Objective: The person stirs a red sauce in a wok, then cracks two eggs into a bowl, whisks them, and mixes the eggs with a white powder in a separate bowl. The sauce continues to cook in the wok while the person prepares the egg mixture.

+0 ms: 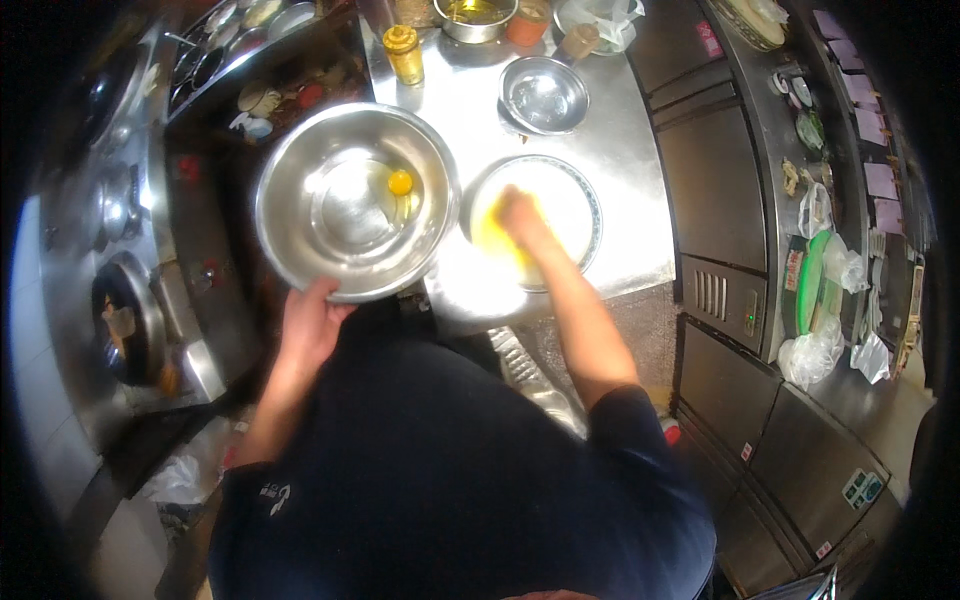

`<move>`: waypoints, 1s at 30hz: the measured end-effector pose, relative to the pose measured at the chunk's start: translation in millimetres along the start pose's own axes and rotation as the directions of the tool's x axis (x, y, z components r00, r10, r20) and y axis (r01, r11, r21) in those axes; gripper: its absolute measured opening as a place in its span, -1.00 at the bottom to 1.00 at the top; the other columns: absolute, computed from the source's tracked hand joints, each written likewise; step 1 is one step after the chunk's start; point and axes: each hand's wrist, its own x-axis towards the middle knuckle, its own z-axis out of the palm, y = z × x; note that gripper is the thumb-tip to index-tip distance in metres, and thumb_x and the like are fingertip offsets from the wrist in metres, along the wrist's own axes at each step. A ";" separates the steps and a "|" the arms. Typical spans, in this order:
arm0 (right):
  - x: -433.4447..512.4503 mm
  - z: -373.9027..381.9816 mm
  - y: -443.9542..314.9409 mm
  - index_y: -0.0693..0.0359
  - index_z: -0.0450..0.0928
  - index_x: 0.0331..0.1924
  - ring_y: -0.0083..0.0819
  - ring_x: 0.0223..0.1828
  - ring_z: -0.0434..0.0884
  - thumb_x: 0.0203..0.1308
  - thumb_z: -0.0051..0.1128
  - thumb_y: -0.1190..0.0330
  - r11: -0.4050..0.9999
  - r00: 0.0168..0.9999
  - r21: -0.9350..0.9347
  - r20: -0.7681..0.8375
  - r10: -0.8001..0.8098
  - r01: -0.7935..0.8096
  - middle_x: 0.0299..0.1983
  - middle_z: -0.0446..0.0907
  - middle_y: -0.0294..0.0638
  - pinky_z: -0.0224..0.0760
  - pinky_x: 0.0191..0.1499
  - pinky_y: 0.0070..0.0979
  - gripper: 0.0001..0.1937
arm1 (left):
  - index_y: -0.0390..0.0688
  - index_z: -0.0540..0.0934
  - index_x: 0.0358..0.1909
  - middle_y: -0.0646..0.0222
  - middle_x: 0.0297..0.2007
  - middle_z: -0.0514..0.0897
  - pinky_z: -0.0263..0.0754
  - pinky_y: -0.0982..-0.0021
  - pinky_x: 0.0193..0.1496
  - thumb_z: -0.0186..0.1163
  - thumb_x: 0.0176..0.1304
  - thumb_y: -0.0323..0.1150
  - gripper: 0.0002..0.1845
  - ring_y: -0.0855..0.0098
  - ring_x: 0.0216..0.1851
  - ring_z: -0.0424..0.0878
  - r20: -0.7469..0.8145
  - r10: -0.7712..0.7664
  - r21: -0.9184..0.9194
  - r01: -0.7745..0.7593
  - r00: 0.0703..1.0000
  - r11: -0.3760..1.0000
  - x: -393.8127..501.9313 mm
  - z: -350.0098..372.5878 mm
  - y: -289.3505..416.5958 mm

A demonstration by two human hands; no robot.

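My left hand (pixel 315 319) grips the near rim of a large stainless steel bowl (pixel 292 217), which is held partly off the table's left edge. Inside the bowl lies a raw egg yolk (pixel 400 182) with some clear egg white around it. My right hand (pixel 521 217) is over a white plate with a patterned rim (pixel 592 202). Yellow, blurred by motion and glare, shows around that hand; whether it holds anything there cannot be told. Beyond the plate sits a small metal bowl (pixel 544 97).
The steel table (pixel 637 225) also bears a yellow lidded jar (pixel 405 56), a metal pot of yellow liquid (pixel 476 15) and a plastic bag (pixel 607 19). A dark wok (pixel 127 322) is on the left. Steel refrigerator doors (pixel 712 172) stand at the right.
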 end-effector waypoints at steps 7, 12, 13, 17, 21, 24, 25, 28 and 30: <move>-26.2 -13.3 -22.5 0.50 0.35 0.32 0.09 0.35 0.53 0.55 -0.26 0.24 0.962 0.949 -0.260 -0.273 -0.158 0.086 0.22 0.55 0.32 0.42 0.39 -0.04 -0.50 | -0.34 0.47 0.22 0.18 0.05 0.69 0.68 0.27 -0.05 0.08 0.36 -0.55 -0.61 0.25 -0.03 0.73 0.017 -0.008 -0.030 0.008 1.000 1.000 10.5 -5.5 7.2; -30.1 -34.7 -38.9 0.48 0.45 0.16 0.06 0.16 0.66 0.58 -0.31 0.24 0.951 0.992 0.302 -0.126 -0.022 0.059 0.05 0.67 0.23 0.54 0.22 -0.09 -0.56 | -0.31 0.47 0.24 0.20 0.08 0.69 0.67 0.23 0.01 0.11 0.36 -0.53 -0.59 0.25 0.01 0.72 0.044 -0.006 0.034 0.005 0.999 0.999 24.3 -16.1 18.7; -26.9 -32.6 -38.4 0.45 0.50 0.08 0.06 0.07 0.71 0.57 -0.28 0.24 0.981 0.981 -0.157 -0.144 -0.133 0.111 -0.03 0.71 0.20 0.62 0.12 -0.11 -0.59 | -0.31 0.47 0.24 0.20 0.08 0.69 0.67 0.22 0.01 0.11 0.36 -0.52 -0.59 0.25 0.01 0.72 0.079 -0.017 0.011 0.016 0.997 1.000 26.5 -18.8 19.6; -10.5 -22.0 -18.7 0.37 0.53 0.17 -0.09 0.21 0.64 0.45 -0.01 0.27 0.935 0.966 0.349 -0.218 0.137 -0.054 0.13 0.66 0.08 0.57 0.20 -0.21 -0.62 | -0.32 0.48 0.23 0.17 0.10 0.68 0.67 0.20 -0.01 0.10 0.37 -0.50 -0.60 0.26 0.02 0.72 0.087 -0.046 0.004 0.046 0.995 0.999 30.1 -26.4 20.7; 8.0 -2.9 10.3 0.42 0.52 0.20 -0.15 0.17 0.63 0.43 -0.02 0.26 0.842 0.917 -0.539 -0.316 -0.245 0.039 0.12 0.67 0.05 0.53 0.16 -0.26 -0.57 | -0.35 0.46 0.25 0.14 0.11 0.68 0.64 0.18 0.05 0.08 0.39 -0.49 -0.59 0.27 0.06 0.70 0.101 -0.048 0.013 0.047 0.994 0.999 31.0 -31.3 19.7; 7.1 -5.7 22.5 0.53 0.52 0.13 -0.21 -0.13 0.76 0.56 -0.26 0.21 0.884 0.984 0.465 -0.135 0.116 -0.041 -0.07 0.74 0.04 0.66 -0.13 -0.36 -0.52 | -0.33 0.45 0.27 0.15 0.10 0.68 0.62 0.20 0.05 0.08 0.39 -0.47 -0.57 0.27 0.04 0.70 0.102 -0.077 0.013 0.076 0.992 0.997 27.5 -35.3 20.9; 10.5 -1.9 20.3 0.57 0.51 0.10 -0.23 -0.23 0.80 0.60 -0.34 0.20 0.721 0.999 0.692 -0.051 0.001 0.034 -0.13 0.76 0.03 0.71 -0.23 -0.39 -0.49 | -0.33 0.45 0.27 0.17 0.09 0.68 0.62 0.21 0.04 0.09 0.39 -0.46 -0.57 0.28 0.04 0.69 0.100 -0.053 0.014 0.052 0.994 0.999 26.6 -36.5 20.9; 0.0 -11.3 15.2 0.54 0.49 0.14 -0.18 -0.14 0.74 0.59 -0.32 0.19 0.871 0.848 -0.468 -0.392 -0.357 0.150 -0.06 0.71 0.07 0.64 -0.14 -0.34 -0.50 | -0.30 0.45 0.27 0.21 0.11 0.67 0.62 0.20 0.04 0.09 0.39 -0.46 -0.58 0.29 0.06 0.68 0.111 -0.063 -0.015 0.065 0.992 0.998 25.0 -40.0 18.8; -6.5 -9.7 3.7 0.51 0.48 0.16 -0.15 -0.08 0.71 0.58 -0.30 0.18 0.967 0.931 -0.250 -0.338 -0.140 0.055 -0.01 0.67 0.10 0.60 -0.08 -0.30 -0.50 | -0.29 0.44 0.28 0.20 0.13 0.66 0.62 0.21 0.04 0.07 0.37 -0.48 -0.56 0.29 0.07 0.67 0.118 -0.041 -0.005 0.042 0.992 0.999 24.2 -40.9 18.2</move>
